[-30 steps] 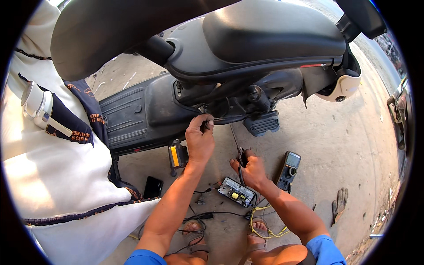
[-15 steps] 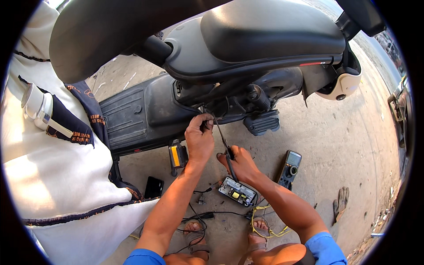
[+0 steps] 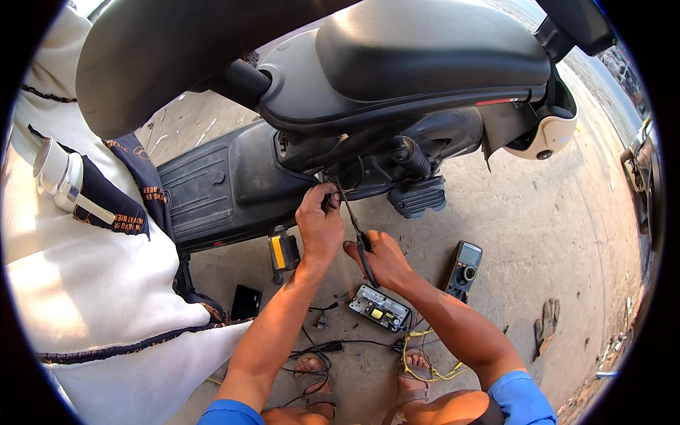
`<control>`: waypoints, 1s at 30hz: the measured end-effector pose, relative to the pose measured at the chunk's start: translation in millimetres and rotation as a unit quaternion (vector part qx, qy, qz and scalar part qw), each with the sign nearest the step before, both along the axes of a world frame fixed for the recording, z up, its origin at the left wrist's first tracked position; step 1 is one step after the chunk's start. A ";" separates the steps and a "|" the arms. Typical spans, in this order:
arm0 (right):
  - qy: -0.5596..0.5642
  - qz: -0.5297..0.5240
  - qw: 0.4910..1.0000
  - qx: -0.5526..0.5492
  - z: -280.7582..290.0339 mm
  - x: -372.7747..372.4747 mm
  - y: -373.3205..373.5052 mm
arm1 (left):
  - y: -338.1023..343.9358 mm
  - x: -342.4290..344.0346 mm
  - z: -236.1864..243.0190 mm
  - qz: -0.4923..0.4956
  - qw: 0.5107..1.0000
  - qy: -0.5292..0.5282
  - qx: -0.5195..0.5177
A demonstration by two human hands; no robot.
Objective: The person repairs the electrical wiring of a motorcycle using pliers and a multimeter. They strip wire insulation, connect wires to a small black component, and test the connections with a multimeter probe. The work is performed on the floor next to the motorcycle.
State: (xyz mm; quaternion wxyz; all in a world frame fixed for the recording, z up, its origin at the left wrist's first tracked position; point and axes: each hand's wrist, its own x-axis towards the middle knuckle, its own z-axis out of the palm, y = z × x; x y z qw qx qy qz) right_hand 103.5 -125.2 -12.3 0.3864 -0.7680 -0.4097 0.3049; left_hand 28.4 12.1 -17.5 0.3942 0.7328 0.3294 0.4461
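Note:
My left hand is closed in a pinch on a thin wire at the lower edge of the scooter's body, below the seat. My right hand grips a long, thin tool with dark handles, like pliers or scissors; its tip reaches up to my left fingers, and I cannot make out whether it touches the wire. Just below my right hand lies a bare circuit board in a case, with black and yellow cables around it.
A multimeter and dark glove lie on the ground at right, a phone at lower left. A pedal juts from the scooter. A helmet hangs at right. White padded cover fills the left.
My right hand has moved up and left with the tool, so its tip now reaches beside my left fingers. My left hand has barely moved.

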 end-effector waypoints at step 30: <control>-0.061 0.025 0.998 -0.012 7.9 6.0 1.8 | 1.9 0.1 -1.2 -0.032 0.999 -0.003 -0.026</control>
